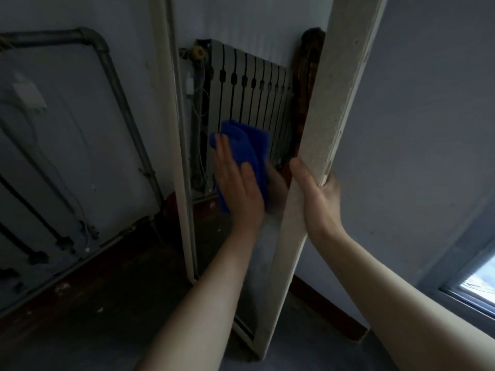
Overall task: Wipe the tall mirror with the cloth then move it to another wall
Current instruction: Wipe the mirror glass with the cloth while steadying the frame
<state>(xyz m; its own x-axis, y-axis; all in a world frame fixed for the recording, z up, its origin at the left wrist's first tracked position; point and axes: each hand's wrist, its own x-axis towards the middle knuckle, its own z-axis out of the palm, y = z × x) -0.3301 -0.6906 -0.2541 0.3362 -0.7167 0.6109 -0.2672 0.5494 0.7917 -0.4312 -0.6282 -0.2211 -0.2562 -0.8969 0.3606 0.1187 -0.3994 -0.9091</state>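
Observation:
The tall mirror [171,108] stands in a pale frame, tilted, and runs from the top of the view down to the floor. Its glass reflects a white radiator. A blue cloth [247,145] lies flat against the glass at mid height. My left hand [237,188] presses on the cloth with fingers spread. My right hand [317,199] grips the mirror's right frame edge [337,103], thumb in front and fingers hidden behind it.
Grey pipes [107,65] and cables run along the wall at the left, with a white socket box [26,95]. A dark skirting board [329,309] lines the right wall. A window corner [474,282] shows at the lower right. The floor is dark.

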